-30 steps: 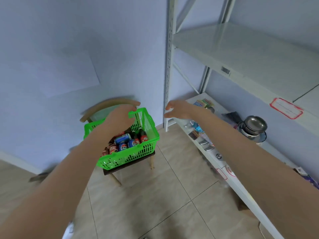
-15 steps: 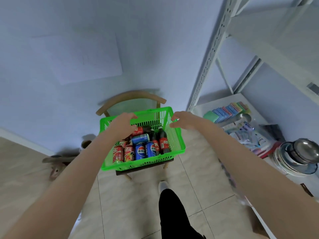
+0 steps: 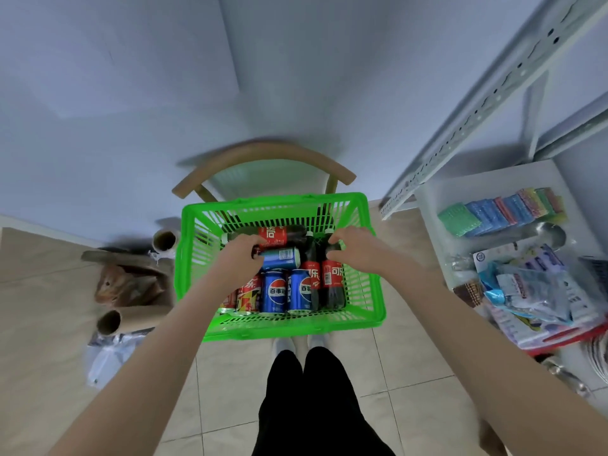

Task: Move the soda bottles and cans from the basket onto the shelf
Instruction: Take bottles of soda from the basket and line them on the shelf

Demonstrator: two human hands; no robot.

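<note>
Soft, even bluish light is falling w/ faint shadows, wide-angle lens is bending the shelf upright [image 3: 487, 105] at rt edge, and the chair back [image 3: 263, 155] is smearing w/ motion blur.

- Both bare forearms reach forward into the basket [image 3: 194, 258].
- Left hand [image 3: 241, 255] inside its left half, fingers curled downward.
- Right hand [image 3: 354, 250] inside its right half, fingers curled, perhaps gripping.
</note>
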